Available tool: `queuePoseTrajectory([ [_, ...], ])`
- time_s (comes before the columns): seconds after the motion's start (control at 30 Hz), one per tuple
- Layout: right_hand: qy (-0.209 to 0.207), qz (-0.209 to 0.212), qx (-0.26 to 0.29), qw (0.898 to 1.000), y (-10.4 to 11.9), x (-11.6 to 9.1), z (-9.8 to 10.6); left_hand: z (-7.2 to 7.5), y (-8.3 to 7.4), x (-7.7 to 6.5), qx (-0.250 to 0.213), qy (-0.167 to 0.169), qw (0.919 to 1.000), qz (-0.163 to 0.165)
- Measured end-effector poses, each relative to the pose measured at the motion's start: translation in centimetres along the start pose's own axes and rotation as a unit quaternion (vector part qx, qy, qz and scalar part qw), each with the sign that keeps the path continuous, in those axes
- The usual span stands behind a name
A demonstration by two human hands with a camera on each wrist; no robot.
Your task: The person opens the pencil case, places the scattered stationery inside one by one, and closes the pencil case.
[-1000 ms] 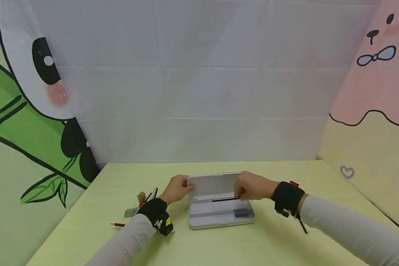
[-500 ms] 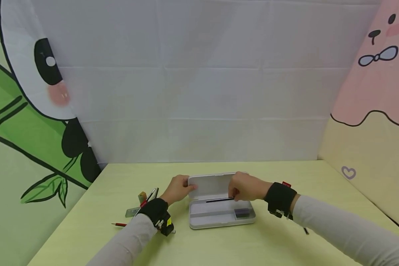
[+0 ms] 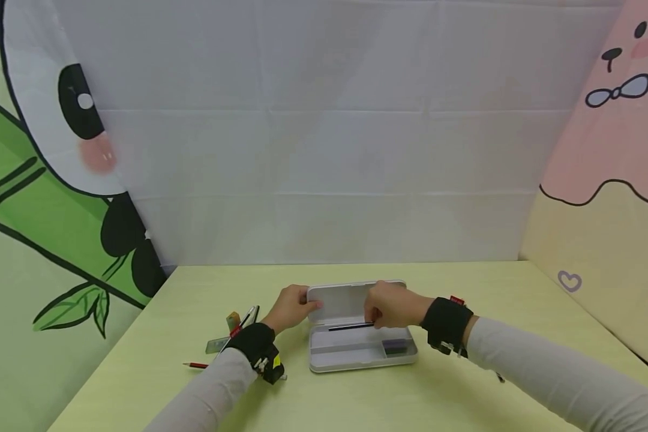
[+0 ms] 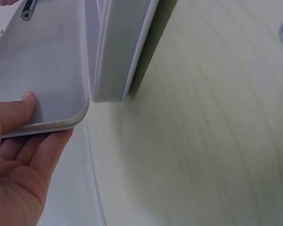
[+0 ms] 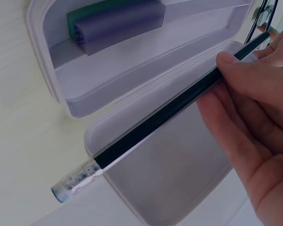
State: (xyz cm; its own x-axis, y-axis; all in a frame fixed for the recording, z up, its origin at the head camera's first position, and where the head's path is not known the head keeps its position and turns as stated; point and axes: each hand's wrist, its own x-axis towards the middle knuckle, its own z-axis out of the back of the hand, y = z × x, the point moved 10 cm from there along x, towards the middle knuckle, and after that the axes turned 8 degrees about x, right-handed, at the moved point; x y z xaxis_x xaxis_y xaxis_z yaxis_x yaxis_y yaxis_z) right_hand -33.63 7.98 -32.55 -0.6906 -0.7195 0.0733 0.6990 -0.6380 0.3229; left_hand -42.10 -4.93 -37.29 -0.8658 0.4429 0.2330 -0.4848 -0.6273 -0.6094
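Observation:
A white pencil case (image 3: 351,361) lies on the table with its lid raised. My left hand (image 3: 290,309) pinches the left end of the lid (image 4: 56,61), thumb (image 4: 19,112) on the inside and fingers behind. My right hand (image 3: 391,305) holds a dark pencil (image 5: 155,117) between thumb and fingertips, over the case near the hinge. The pencil lies nearly level and has a silver ferrule at one end (image 5: 78,181). Inside the case, a purple and green block (image 5: 120,26) sits in the right compartment.
Left of the case, partly behind my left wrist, lie a red pencil (image 3: 196,365), a clear ruler (image 3: 216,345), a small yellow-brown block (image 3: 233,320) and several pens or pencils (image 3: 252,315). A dark stick end (image 3: 500,377) shows beside my right sleeve. A pale wall backs the table.
My right hand has moved left with the pencil, further over the case. My left hand keeps its place on the lid.

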Motion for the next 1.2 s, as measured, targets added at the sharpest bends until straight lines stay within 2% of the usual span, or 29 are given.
queuePoseTrajectory([
  [0.23,-0.001,0.015,0.001,1.000,0.7,0.5,-0.4,-0.1,0.1,0.1,0.001,0.002,1.0000,0.002],
  [0.47,-0.003,0.005,0.002,1.000,0.5,1.3,-1.1,-0.1,0.1,0.0,-0.001,0.002,0.9999,0.010],
  [0.63,-0.007,0.021,0.009,1.000,0.7,1.6,-1.6,-0.3,0.2,-0.1,-0.002,0.006,0.9999,0.014],
  [1.03,-0.018,0.050,0.013,0.998,1.1,2.2,-2.4,0.0,0.1,-0.1,0.004,0.004,1.0000,0.002],
  [1.2,-0.015,0.038,0.019,0.999,0.5,2.4,-3.0,0.0,-0.2,0.1,0.008,0.009,0.9999,-0.003],
])
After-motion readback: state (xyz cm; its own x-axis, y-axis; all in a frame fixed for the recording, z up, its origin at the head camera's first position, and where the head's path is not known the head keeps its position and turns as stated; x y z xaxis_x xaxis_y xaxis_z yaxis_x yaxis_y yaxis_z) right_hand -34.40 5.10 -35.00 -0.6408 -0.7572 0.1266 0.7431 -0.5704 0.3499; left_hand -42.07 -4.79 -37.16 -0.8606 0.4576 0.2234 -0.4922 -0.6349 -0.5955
